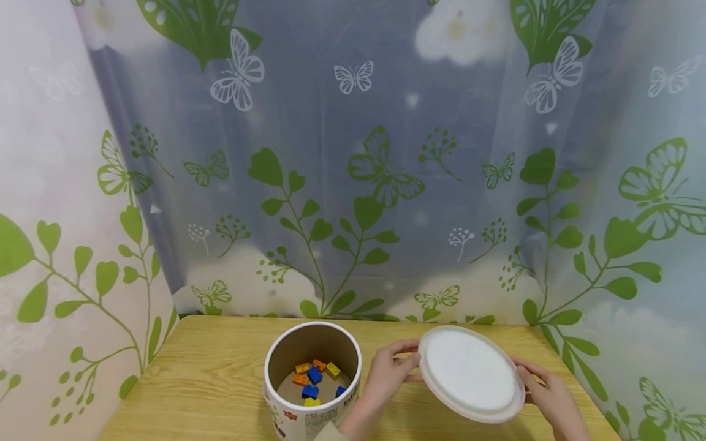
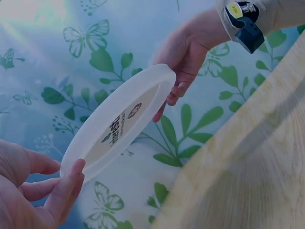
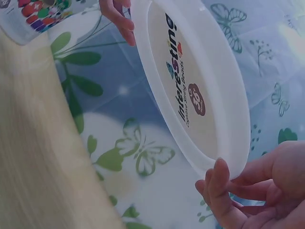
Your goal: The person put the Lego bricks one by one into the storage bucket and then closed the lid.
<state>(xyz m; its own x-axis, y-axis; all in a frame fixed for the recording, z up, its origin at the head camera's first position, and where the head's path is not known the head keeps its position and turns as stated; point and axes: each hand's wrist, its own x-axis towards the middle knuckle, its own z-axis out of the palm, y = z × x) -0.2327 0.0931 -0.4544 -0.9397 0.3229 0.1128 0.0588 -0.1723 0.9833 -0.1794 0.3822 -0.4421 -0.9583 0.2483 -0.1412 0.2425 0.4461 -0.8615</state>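
Observation:
A round white lid [image 1: 470,370] is held tilted above the table, to the right of a white bucket [image 1: 353,401]. My left hand [image 1: 386,373] pinches its left rim, and my right hand [image 1: 547,389] pinches the opposite rim. In the right wrist view the lid [image 3: 186,90] shows its printed face with the words "Interesting String Beads". Inside the uncovered bucket lie several toy building bricks [image 1: 314,375] in blue, orange and yellow.
The bucket stands on a wood-grain table [image 1: 215,367]. A curtain [image 1: 353,184] printed with leaves and butterflies hangs behind the table and along both sides. A dark wrist camera [image 2: 248,33] is strapped at the right sleeve.

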